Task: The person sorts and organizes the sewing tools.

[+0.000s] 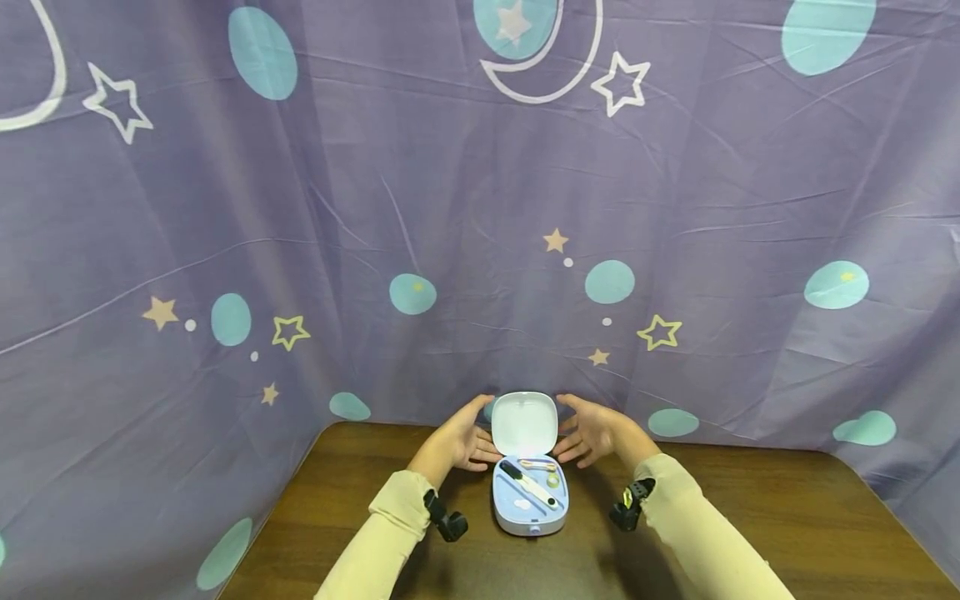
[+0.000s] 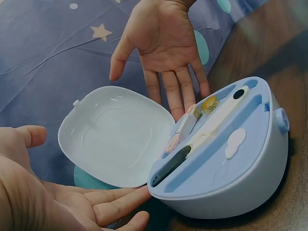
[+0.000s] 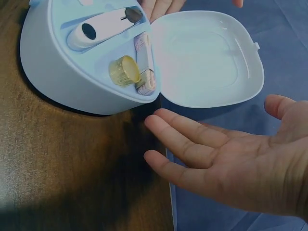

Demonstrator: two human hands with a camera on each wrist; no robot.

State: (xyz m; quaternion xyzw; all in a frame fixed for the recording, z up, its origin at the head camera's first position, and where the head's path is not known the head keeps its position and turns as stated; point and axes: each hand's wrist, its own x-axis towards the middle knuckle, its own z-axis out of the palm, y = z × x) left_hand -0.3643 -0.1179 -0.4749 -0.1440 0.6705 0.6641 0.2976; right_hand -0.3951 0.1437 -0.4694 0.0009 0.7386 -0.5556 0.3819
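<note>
An opened light-blue and white case [image 1: 517, 525] sits on the table, its white lid [image 1: 525, 425] tipped back on the far side. In the tray lie a long white tool [image 2: 214, 118] with a dark end, a small yellow ring-shaped item [image 3: 124, 71] and a short white piece with patterned pinkish ends [image 2: 185, 126]. My left hand [image 1: 456, 440] is held beside the lid, fingers extended, fingertips right at the hinge corner in the left wrist view. On the other side my right hand [image 1: 592, 432] has its fingers stretched toward the hinge, palm facing the lid. Neither hand holds anything.
A brown wooden table [image 1: 750, 508] carries the case near its back edge. Directly behind hangs a purple curtain [image 1: 480, 208] with stars and teal spots. Black wrist cameras [image 1: 447, 518] sit on both cream-sleeved arms, either side of the case.
</note>
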